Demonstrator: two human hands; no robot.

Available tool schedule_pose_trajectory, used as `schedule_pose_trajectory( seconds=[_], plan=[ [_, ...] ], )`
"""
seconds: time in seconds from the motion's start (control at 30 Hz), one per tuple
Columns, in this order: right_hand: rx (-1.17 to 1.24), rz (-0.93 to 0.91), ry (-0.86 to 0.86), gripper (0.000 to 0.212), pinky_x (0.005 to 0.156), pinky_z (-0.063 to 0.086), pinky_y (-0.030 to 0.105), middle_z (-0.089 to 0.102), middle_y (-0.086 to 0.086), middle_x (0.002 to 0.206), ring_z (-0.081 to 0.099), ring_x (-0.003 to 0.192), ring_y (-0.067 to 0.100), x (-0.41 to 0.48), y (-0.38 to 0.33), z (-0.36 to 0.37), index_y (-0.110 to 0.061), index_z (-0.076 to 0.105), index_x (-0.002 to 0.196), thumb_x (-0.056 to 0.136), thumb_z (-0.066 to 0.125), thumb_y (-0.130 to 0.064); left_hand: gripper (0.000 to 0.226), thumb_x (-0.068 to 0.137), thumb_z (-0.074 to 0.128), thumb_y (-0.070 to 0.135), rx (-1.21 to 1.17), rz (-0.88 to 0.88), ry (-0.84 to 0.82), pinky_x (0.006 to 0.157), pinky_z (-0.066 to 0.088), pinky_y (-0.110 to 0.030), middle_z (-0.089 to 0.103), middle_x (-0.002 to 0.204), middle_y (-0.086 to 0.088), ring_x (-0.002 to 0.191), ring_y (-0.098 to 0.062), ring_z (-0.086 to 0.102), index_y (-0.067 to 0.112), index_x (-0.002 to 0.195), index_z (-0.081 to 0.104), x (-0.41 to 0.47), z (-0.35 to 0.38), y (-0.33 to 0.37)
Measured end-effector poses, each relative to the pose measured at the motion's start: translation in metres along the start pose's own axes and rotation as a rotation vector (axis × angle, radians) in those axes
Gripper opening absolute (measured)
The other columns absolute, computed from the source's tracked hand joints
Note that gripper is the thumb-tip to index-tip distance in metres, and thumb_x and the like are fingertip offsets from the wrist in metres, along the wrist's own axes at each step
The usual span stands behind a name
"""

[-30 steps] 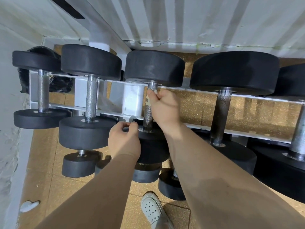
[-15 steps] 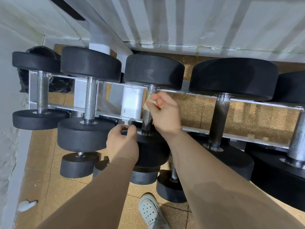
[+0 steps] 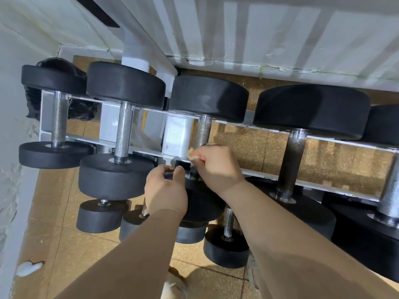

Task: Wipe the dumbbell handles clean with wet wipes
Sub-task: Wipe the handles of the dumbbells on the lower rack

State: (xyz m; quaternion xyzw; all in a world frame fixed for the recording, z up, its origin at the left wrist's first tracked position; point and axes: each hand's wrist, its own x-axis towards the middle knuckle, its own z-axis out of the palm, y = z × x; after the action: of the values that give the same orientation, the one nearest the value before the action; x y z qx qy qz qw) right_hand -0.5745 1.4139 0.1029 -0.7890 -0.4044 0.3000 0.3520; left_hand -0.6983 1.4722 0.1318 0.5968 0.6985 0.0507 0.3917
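Several black dumbbells lie across a white rack [image 3: 179,134]. The third dumbbell from the left has a knurled metal handle [image 3: 203,132]. My right hand [image 3: 216,167] is wrapped round the lower part of that handle, with a small crumpled wet wipe [image 3: 191,153] pinched in its fingers. My left hand [image 3: 166,190] rests with curled fingers on the near black head [image 3: 200,203] of the same dumbbell. The handles of the other dumbbells, such as the second one [image 3: 123,132], are bare.
A darker-handled large dumbbell [image 3: 291,160] sits to the right, and smaller dumbbells [image 3: 101,214] lie on the lower tier. A white wall runs along the left and back. Tan tiled floor lies below, with a white scrap [image 3: 28,267] and my shoe [image 3: 172,285].
My right hand has slid down the handle with the wipe, from near the far head towards the near head. My left hand has stayed on the near head.
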Motion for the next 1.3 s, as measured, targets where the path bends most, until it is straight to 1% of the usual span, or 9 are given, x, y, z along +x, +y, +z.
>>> schedule_pose_trajectory(
  seconds=[0.3,0.47,0.63,0.7,0.8,1.0,1.07,1.13,1.3],
  plan=[
    [-0.339,0.03,0.243,0.013,0.064,0.044,0.029,0.067,0.007,0.086,0.063,0.076,0.027,0.024,-0.013,-0.002,-0.017,0.075,0.09,0.087,0.063,-0.012,0.035,0.084,0.037,0.055,-0.074,0.125,-0.016,0.073,0.037,-0.035,0.057,0.089,-0.007,0.085,-0.029,0.052,0.025,0.068,0.047,-0.002,-0.002,-0.005],
    [-0.342,0.159,-0.189,0.013,0.074,0.038,0.023,0.07,-0.007,0.101,0.061,0.093,0.013,-0.007,-0.026,-0.011,-0.029,0.075,0.101,0.093,0.065,-0.027,0.045,0.083,0.029,0.056,-0.056,0.095,-0.096,0.091,0.046,-0.044,0.062,0.111,-0.007,0.102,-0.033,0.056,0.024,0.087,0.06,-0.001,-0.013,0.002],
    [-0.065,0.209,0.133,0.013,0.069,0.039,0.006,0.064,-0.023,0.085,0.058,0.08,0.0,-0.008,-0.071,-0.016,-0.036,0.074,0.094,0.093,0.066,-0.026,0.056,0.071,0.043,0.066,-0.391,-0.083,-0.345,0.109,0.04,-0.052,0.061,0.127,-0.002,0.119,-0.027,0.055,0.035,0.113,0.064,-0.005,-0.041,0.001],
    [0.049,0.207,0.164,0.012,0.076,0.047,0.015,0.067,-0.021,0.088,0.061,0.084,0.0,-0.004,-0.093,-0.01,-0.042,0.071,0.084,0.089,0.069,-0.031,0.059,0.077,0.049,0.065,-0.53,-0.125,-0.372,0.111,0.041,-0.052,0.065,0.127,-0.006,0.122,-0.027,0.058,0.028,0.12,0.062,-0.006,-0.061,-0.001],
    [0.202,0.219,0.101,0.004,0.081,0.053,0.028,0.072,-0.009,0.092,0.065,0.085,0.006,0.001,-0.132,0.002,-0.028,0.076,0.089,0.088,0.072,-0.028,0.038,0.102,0.05,0.045,-0.57,-0.012,-0.402,0.107,0.048,-0.043,0.07,0.122,0.0,0.114,-0.016,0.065,0.025,0.131,0.062,-0.005,-0.104,0.007],
    [0.385,0.343,0.104,0.009,0.073,0.058,0.041,0.068,0.006,0.08,0.065,0.071,0.017,-0.003,-0.21,0.02,-0.019,0.069,0.09,0.096,0.063,-0.019,0.014,0.098,0.064,0.021,-0.481,0.134,-0.39,0.082,0.059,-0.043,0.075,0.083,0.0,0.091,-0.027,0.072,0.026,0.088,0.074,0.021,-0.191,0.01],
    [0.396,0.357,0.08,0.006,0.069,0.06,0.036,0.071,0.01,0.084,0.068,0.074,0.019,-0.009,-0.229,0.023,-0.016,0.069,0.094,0.096,0.064,-0.019,0.003,0.095,0.07,0.026,-0.537,0.122,-0.418,0.077,0.06,-0.036,0.076,0.091,0.0,0.092,-0.023,0.073,0.027,0.097,0.07,0.029,-0.21,0.009],
    [0.376,0.331,0.018,0.004,0.069,0.061,0.031,0.072,0.006,0.086,0.07,0.077,0.016,-0.013,-0.243,0.029,-0.016,0.07,0.094,0.094,0.066,-0.016,0.018,0.094,0.072,0.026,-0.555,0.102,-0.488,0.083,0.061,-0.04,0.076,0.101,-0.002,0.094,-0.022,0.073,0.03,0.11,0.066,0.038,-0.22,0.008],
    [0.524,0.421,0.028,0.009,0.071,0.058,0.03,0.074,0.004,0.087,0.071,0.078,0.017,0.006,-0.23,0.041,-0.018,0.068,0.095,0.099,0.061,-0.02,0.005,0.087,0.077,0.017,-0.485,0.13,-0.35,0.084,0.061,-0.05,0.076,0.08,-0.001,0.082,-0.023,0.073,0.022,0.088,0.077,0.062,-0.209,0.008]
  ],
)
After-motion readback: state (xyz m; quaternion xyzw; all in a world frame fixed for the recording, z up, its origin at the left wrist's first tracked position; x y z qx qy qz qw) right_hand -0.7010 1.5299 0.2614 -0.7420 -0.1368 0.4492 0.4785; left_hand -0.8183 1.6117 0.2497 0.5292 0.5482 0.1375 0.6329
